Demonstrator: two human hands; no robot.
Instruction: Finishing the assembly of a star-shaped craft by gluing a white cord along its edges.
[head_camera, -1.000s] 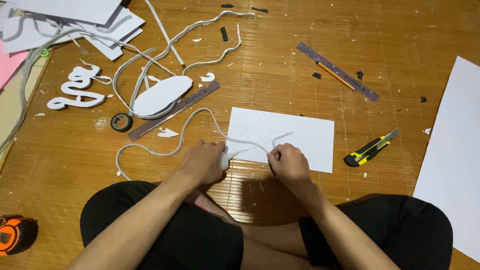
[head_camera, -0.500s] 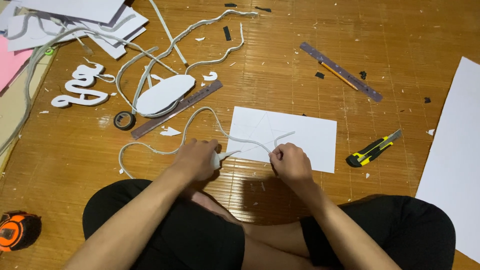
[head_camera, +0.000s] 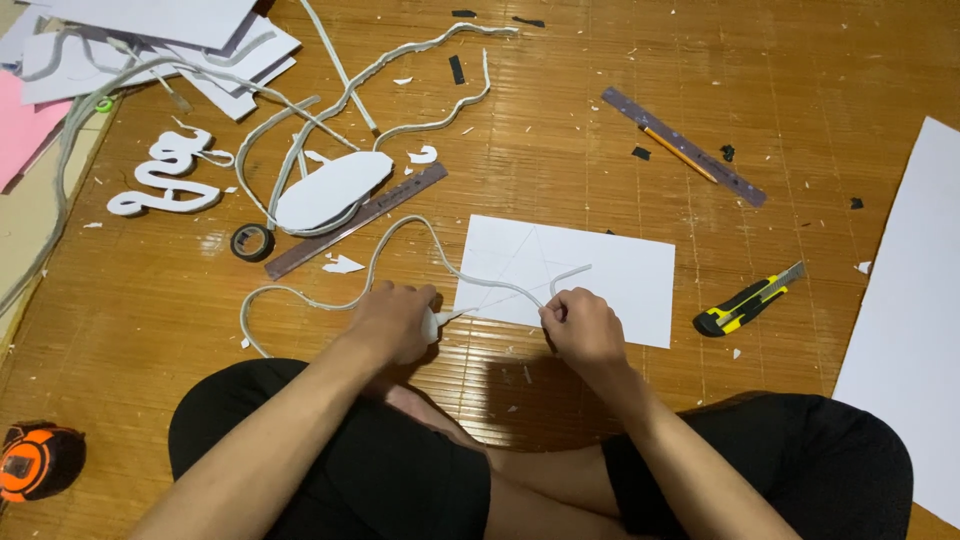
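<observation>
The left hand (head_camera: 392, 322) closes over a small white object, so its shape cannot be told, and the right hand (head_camera: 583, 328) hides where the white strip (head_camera: 480, 283) ends on the white sheet (head_camera: 610, 280). The large white board (head_camera: 905, 320) at right runs past the edge. The orange tape measure (head_camera: 35, 462) near left is partly cut off. The pink paper (head_camera: 25, 125) far left is clipped. Faint pencil lines on the sheet are too dim to follow.

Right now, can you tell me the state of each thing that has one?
Left hand: closed on a small white bottle.
Right hand: pinching the white strip.
White strip: bent, lying across the sheet.
White sheet: flat on the floor.
Utility knife: blade extended.
Tape roll: lying flat.
</observation>
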